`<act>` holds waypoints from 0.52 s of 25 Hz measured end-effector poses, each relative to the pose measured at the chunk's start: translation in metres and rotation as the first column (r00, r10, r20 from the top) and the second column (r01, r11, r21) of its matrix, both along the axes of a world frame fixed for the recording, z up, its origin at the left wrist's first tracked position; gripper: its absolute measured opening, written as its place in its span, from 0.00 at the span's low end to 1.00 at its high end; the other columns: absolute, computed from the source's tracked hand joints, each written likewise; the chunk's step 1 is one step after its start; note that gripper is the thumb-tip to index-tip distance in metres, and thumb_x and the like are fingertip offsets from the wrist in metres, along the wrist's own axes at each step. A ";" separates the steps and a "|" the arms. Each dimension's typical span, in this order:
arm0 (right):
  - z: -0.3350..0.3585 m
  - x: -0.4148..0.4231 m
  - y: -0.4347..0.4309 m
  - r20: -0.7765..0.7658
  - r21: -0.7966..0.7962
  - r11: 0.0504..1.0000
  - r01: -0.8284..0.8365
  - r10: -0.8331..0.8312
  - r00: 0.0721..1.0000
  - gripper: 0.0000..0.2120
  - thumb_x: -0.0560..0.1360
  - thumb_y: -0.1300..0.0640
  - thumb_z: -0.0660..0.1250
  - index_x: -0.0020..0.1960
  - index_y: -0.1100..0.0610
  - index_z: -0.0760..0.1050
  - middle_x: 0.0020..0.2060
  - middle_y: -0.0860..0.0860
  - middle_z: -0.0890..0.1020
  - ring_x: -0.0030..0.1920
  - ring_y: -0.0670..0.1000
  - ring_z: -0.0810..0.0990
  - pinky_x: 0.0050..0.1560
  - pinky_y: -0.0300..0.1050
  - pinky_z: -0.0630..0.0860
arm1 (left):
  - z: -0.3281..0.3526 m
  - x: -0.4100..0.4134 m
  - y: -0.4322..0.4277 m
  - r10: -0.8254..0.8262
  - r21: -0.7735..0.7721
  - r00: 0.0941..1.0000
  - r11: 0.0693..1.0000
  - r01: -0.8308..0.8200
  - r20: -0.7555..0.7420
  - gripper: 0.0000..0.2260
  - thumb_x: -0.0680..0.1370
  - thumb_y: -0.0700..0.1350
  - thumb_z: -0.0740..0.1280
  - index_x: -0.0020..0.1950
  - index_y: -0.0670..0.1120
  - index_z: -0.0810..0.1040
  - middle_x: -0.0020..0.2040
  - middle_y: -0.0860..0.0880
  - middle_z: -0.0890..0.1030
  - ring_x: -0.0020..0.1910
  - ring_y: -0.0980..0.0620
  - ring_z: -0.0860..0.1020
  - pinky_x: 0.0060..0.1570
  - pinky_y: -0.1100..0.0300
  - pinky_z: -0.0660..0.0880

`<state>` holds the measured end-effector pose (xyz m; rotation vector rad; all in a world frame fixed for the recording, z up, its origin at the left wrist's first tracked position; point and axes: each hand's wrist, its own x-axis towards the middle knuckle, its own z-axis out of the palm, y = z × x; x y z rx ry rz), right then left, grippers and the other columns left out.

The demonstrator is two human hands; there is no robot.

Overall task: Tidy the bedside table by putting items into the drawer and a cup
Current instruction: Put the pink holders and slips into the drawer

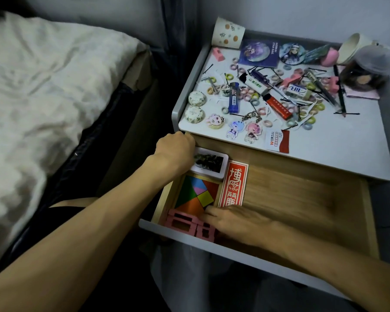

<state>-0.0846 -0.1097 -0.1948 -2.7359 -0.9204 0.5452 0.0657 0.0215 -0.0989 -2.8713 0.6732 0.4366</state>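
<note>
The grey bedside table [335,143] is strewn with small things: lighters, hair ties, bobby pins, keychains, pencils, badges. A patterned paper cup [228,32] stands upside down at its back left corner. The wooden drawer [367,212] below is pulled out. My left hand [176,152] is at the drawer's back left, fingers curled over the left end of a white card box [212,164]. My right hand [232,218] lies flat at the drawer's front, fingertips touching the pink blocks [182,221]. A coloured tangram [196,194] and a red packet [233,183] lie in the drawer.
A bed with a pale crumpled cover [43,86] fills the left, close beside the table. Stacked paper cups [351,49] and a clear jar [365,73] lie at the table's back right. The drawer's right half shows bare wood [302,199].
</note>
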 end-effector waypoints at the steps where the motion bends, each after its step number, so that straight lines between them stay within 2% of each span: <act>1: -0.007 0.001 0.000 -0.011 0.014 1.000 0.016 -0.016 1.000 0.22 0.80 0.60 0.59 0.73 0.57 0.63 0.62 0.56 0.72 0.57 0.55 0.76 0.58 0.49 0.76 | -0.001 0.000 0.000 -0.007 0.005 1.000 1.000 0.007 0.003 0.16 0.79 0.44 0.66 0.64 0.39 0.72 0.60 0.40 0.76 0.57 0.39 0.76 0.42 0.54 0.68; 5: -0.015 0.010 0.001 -0.205 0.139 0.979 0.150 -0.120 0.971 0.26 0.78 0.60 0.64 0.74 0.53 0.64 0.68 0.55 0.70 0.65 0.58 0.72 0.64 0.53 0.71 | -0.003 0.002 -0.001 -0.026 0.007 1.000 1.000 0.026 0.004 0.17 0.78 0.45 0.67 0.65 0.40 0.72 0.60 0.41 0.76 0.57 0.41 0.77 0.42 0.54 0.69; 10: -0.017 0.011 -0.001 -0.240 0.210 0.954 0.216 -0.164 0.957 0.26 0.76 0.61 0.67 0.73 0.51 0.68 0.66 0.53 0.71 0.64 0.56 0.72 0.63 0.51 0.71 | -0.005 0.003 -0.002 -0.043 0.022 0.999 0.999 0.043 0.013 0.15 0.78 0.44 0.67 0.63 0.40 0.74 0.57 0.41 0.77 0.54 0.42 0.78 0.40 0.55 0.71; 13: -0.021 0.011 0.001 -0.228 0.263 0.941 0.212 -0.153 0.962 0.23 0.76 0.60 0.67 0.70 0.51 0.71 0.65 0.52 0.73 0.63 0.53 0.73 0.64 0.48 0.72 | -0.003 0.001 -0.002 -0.050 0.030 0.999 0.998 0.050 0.021 0.16 0.78 0.44 0.67 0.64 0.41 0.73 0.58 0.41 0.76 0.55 0.42 0.77 0.40 0.55 0.70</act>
